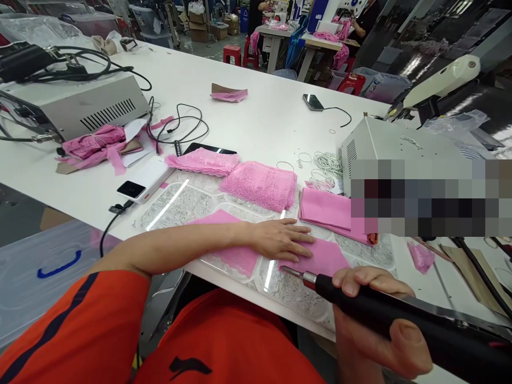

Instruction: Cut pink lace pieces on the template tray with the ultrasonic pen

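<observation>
My left hand (280,242) lies flat, fingers spread, on a smooth pink fabric piece (326,258). In my right hand (404,344) is a thick black handheld tool (384,309) with a narrow metal tip, pointing left. The tip is at the front left edge of that fabric; whether it touches cannot be made out. Another pink piece (236,258) lies under my left forearm. Beyond the hands are two folded pink lace stacks, one in the middle (260,186) and one farther left (204,161). A folded pink fabric stack (324,208) sits to their right.
Clear patterned panels (180,202) cover the white table (264,128). A grey metal box (104,106) with cables stands left, another (376,138) right. A white power bank (150,178), a phone (313,102) and rubber bands (328,164) lie around. Other people work behind.
</observation>
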`<state>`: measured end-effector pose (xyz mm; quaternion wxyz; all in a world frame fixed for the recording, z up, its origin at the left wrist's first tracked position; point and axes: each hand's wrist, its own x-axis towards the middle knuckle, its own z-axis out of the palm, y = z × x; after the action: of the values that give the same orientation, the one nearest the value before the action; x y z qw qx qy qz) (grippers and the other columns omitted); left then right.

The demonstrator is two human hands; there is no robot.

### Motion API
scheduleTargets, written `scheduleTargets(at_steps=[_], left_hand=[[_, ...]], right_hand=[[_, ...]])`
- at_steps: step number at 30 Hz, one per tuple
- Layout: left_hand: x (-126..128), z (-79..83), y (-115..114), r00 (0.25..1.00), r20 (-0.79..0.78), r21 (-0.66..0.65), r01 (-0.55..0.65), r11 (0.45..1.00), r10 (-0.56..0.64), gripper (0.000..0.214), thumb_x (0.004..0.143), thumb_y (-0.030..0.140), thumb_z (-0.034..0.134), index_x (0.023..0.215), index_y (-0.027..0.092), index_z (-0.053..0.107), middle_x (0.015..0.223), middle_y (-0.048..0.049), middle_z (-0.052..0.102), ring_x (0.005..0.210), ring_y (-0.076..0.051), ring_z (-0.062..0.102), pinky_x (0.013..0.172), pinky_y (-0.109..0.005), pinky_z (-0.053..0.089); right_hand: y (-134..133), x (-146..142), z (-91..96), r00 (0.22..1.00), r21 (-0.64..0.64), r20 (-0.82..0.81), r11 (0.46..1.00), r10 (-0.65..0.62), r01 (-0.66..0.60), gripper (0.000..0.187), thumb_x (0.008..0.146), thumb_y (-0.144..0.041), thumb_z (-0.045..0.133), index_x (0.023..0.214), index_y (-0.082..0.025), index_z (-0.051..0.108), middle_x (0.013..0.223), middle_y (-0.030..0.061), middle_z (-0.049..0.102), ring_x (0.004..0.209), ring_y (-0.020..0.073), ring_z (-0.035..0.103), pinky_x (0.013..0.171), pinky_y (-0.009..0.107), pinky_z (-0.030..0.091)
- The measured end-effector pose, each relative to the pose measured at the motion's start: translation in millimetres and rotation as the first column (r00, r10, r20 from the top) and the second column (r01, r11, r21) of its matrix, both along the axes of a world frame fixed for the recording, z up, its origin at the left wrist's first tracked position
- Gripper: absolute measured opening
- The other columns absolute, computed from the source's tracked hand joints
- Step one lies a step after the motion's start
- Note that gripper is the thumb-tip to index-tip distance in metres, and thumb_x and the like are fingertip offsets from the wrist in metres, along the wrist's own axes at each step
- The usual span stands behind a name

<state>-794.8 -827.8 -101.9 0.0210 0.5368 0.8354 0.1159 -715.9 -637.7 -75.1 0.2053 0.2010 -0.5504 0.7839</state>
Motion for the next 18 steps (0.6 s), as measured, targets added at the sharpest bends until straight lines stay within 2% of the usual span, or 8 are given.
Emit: scheduleTargets(at_steps=[5,12,15,18], left_hand=[[0,-0.4,0,1.000,-0.003,0.011,0.014,1.000,-0.014,0.040,0.097,0.036,0.047,0.134,0.023,0.056,0.149,-0.0058,0.043,0.141,-0.027,0.033,0.116,-0.045,0.025],[0,-5.5,2,1.000,-0.027,0.053,-0.001,0.999,0.002,0.039,0.095,0.038,0.051,0.132,0.026,0.058,0.147,-0.0041,0.046,0.141,-0.024,0.033,0.118,-0.040,0.024],[1,1.3,1,1.000,-0.022,0.048,0.020,0.999,-0.019,0.040,0.095,0.037,0.052,0.132,0.023,0.058,0.147,-0.0053,0.046,0.141,-0.024,0.033,0.117,-0.039,0.025],[7,17.2,-10,1.000,-0.001,0.093,0.015,0.996,-0.015,0.035,0.096,0.031,0.050,0.127,0.022,0.063,0.145,-0.0045,0.048,0.140,-0.021,0.035,0.116,-0.034,0.027]], right_hand=[[-1,-1,-0.2,1.000,0.006,-0.002,1.000,0.003,-0.003,0.028,0.072,-0.039,0.056,0.086,-0.017,0.065,0.075,0.0023,0.058,0.056,0.0140,0.053,0.052,0.033,0.047],[1,-1,0.1,1.000,0.053,-0.018,0.999,0.013,-0.012,0.020,0.071,-0.036,0.057,0.078,-0.018,0.063,0.067,0.0003,0.058,0.054,0.0152,0.052,0.052,0.035,0.048],[1,5,0.1,0.999,0.038,0.029,0.999,-0.035,0.034,0.021,0.072,-0.036,0.055,0.080,-0.019,0.062,0.071,0.0010,0.057,0.058,0.0162,0.052,0.056,0.037,0.048],[0,14,1.1,0.992,0.020,0.117,0.999,-0.050,0.048,0.023,0.076,-0.040,0.054,0.083,-0.020,0.062,0.077,0.0015,0.056,0.062,0.0166,0.051,0.062,0.040,0.048]])
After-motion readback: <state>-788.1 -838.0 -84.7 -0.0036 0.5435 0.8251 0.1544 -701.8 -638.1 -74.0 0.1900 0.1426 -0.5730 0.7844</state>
